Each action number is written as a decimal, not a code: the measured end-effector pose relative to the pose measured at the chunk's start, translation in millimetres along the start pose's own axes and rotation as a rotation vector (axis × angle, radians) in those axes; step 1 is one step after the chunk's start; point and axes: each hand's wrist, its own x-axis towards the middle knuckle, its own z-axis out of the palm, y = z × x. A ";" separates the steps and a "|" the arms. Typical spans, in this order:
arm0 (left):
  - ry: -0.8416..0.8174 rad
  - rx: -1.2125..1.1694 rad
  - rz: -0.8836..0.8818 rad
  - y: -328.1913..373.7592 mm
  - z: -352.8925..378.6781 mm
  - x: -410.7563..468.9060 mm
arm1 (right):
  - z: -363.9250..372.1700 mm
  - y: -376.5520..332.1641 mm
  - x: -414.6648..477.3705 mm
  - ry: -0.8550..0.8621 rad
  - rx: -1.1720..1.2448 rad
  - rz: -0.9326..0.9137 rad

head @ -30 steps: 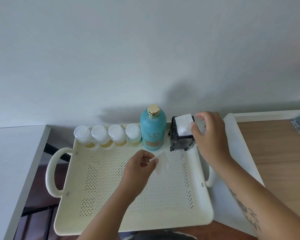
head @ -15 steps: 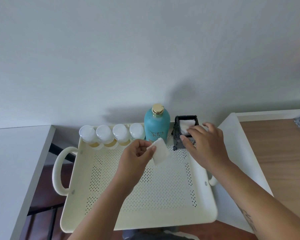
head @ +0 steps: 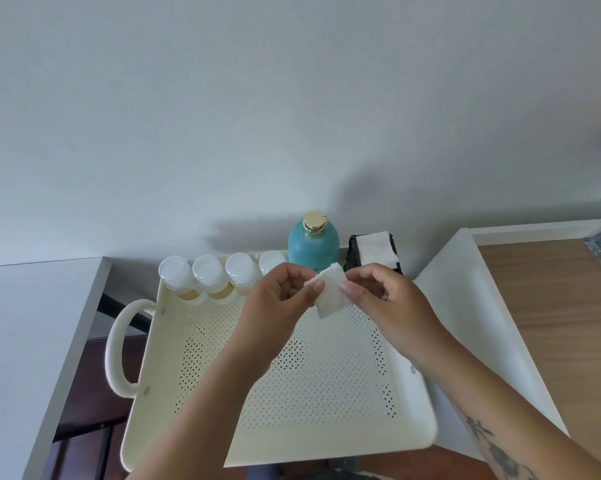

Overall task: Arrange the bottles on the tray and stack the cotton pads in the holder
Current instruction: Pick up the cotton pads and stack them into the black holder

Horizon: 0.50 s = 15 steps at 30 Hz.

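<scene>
Lining the tray's [head: 409, 434] far edge, your bottles [head: 205, 277] stand done. Your left hand [head: 278, 299] pinches a pad [head: 332, 299] over the tray; your right hand [head: 378, 292] has left the holder [head: 352, 258] in the far right corner and now grips it too, a handover for stacking.

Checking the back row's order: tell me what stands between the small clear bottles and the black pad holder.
The teal bottle with the gold cap, upright on the tray, between the small clear bottles and the holder, in the head view.
</scene>
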 end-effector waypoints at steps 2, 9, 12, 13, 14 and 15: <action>-0.015 -0.005 0.007 0.7 0.4 0.8 | 0.9 1.7 1.6 0.004 0.046 0.034; 0.008 0.040 -0.039 -8.0 -2.7 -1.0 | -4.2 1.3 8.5 0.065 0.146 0.032; 0.075 0.221 -0.073 -30.1 -8.4 -6.0 | -10.8 1.7 15.8 0.166 0.204 0.030; 0.092 0.304 -0.074 -39.3 -10.0 -8.6 | -13.4 2.0 18.5 0.207 0.199 0.030; 0.105 0.388 -0.070 -48.8 -11.3 -11.1 | -16.5 2.7 21.5 0.248 0.183 0.034; 0.113 0.473 -0.064 -58.3 -12.8 -13.6 | -19.6 3.5 24.6 0.284 0.160 0.042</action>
